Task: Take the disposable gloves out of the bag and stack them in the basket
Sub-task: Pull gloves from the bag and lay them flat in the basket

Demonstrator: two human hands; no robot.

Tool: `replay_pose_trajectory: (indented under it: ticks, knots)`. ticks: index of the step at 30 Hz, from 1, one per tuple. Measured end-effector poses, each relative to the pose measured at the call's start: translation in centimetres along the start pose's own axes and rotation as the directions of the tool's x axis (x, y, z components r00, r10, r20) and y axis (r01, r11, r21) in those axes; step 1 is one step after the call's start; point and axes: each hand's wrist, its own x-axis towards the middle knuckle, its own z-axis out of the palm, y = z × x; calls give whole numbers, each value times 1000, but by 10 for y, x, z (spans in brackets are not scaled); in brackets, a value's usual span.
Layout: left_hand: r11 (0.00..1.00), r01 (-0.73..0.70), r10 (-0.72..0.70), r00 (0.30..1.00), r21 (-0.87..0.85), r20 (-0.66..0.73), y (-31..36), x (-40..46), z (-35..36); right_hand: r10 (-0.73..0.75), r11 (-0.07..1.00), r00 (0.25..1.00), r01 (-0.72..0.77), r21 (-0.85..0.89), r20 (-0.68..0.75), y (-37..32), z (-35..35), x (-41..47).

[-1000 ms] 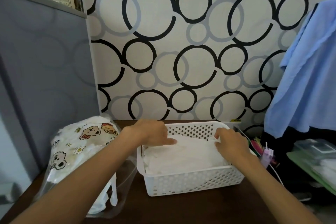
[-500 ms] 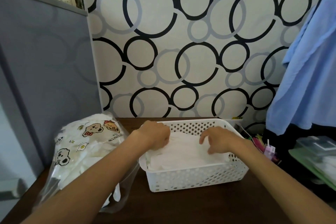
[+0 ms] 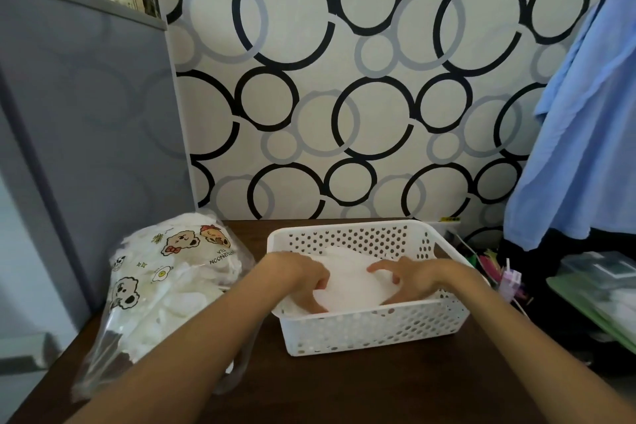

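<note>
A white perforated basket [image 3: 364,332] stands on the dark wooden table and holds a pile of translucent white disposable gloves [image 3: 347,280]. Both hands are inside the basket. My left hand [image 3: 301,280] curls its fingers round the pile's left edge. My right hand [image 3: 411,277] grips the right side with bent fingers, its thumb pointing left across the top. To the left of the basket lies a clear plastic bag [image 3: 165,286] printed with cartoon bears, with more gloves inside.
A grey cabinet [image 3: 86,131] rises at the left, right behind the bag. A blue garment [image 3: 581,134] hangs at the right. Right of the basket are small colourful items [image 3: 495,268] and a green tray [image 3: 599,296]. The circle-patterned wall stands just behind the table.
Both hands moved from the pile's top toward the basket's near side and closer together. They now clasp the pile from left and right.
</note>
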Motion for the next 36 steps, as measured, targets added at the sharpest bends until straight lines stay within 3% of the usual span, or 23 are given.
replay_pose_trajectory:
  ticks: [4, 7, 9, 13, 17, 19, 23, 25, 29, 33, 36]
  knots:
    - [1000, 6, -7, 998, 20, 67, 3, 0, 4, 29, 997, 999, -26, -67, 41, 1, 6, 6]
    - [999, 29, -31, 998, 32, 47, 11, -14, -3, 8, 1000, 1000, -8, -16, 10, -2, 6, 0]
    - [999, 29, -30, 999, -41, -29, 8, -33, -12, -27, 999, 998, 30, 41, -59, -4, 1, -9]
    - [962, -24, -41, 973, -273, -229, -24, -83, -21, -65, 989, 941, 105, 105, -332, -10, -3, -16]
    - [898, -70, -104, 925, -435, -365, -58, -112, -7, -127, 966, 923, 198, 165, -362, -38, 0, -8]
    - [866, -89, -158, 885, -492, -438, -79, -123, 7, -149, 956, 865, 250, 154, -479, -57, 1, -9]
    - [801, -46, -267, 865, -597, -425, -116, -143, 38, -165, 882, 641, 436, 178, -750, -110, 19, -41]
    - [769, -10, -279, 894, -639, -350, -126, -146, 48, -236, 852, 604, 506, 137, -761, -142, 33, -63]
    - [752, -37, -245, 911, -659, -331, -137, -146, 53, -410, 838, 647, 545, 14, -643, -188, 54, -74]
    - [729, -94, -238, 894, -678, -379, -138, -149, 52, -437, 897, 708, 390, -208, -555, -204, 65, -54]
    - [739, -90, -277, 863, -667, -423, -133, -155, 50, -385, 920, 671, 331, -209, -633, -211, 65, -46]
